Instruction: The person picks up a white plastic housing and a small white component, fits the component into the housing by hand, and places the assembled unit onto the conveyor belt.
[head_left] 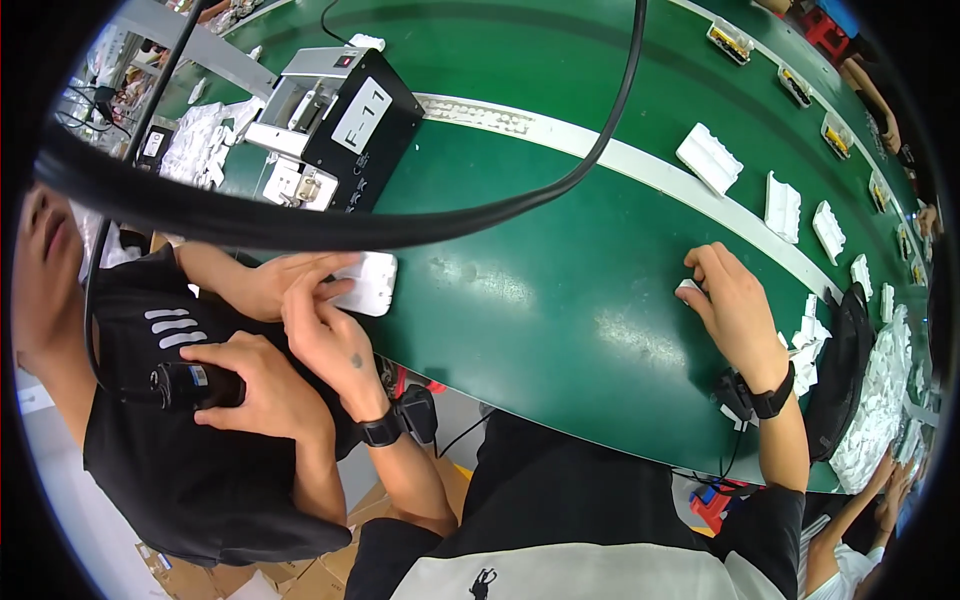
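My left hand (335, 345) reaches to the table's left edge, fingers curled at the near-left side of a white plastic cover (375, 284). Part of that cover is hidden by fingers. A co-worker's hand (262, 285) also lies against it from the left. My right hand (733, 312) is over the right of the green table (540, 290), thumb and fingers closed on a small white plastic piece (688, 288). Only a bit of the piece shows. Black bands circle both my wrists.
The co-worker's other hand (262, 388) grips a black cylindrical object (200, 386). A black-sided machine (350, 130) stands at the back left. A black cable (440, 232) crosses the view. White moulded trays (710, 160) lie beyond a white rail (640, 175); at right are a black bag (843, 370) and plastic wrap (872, 420).
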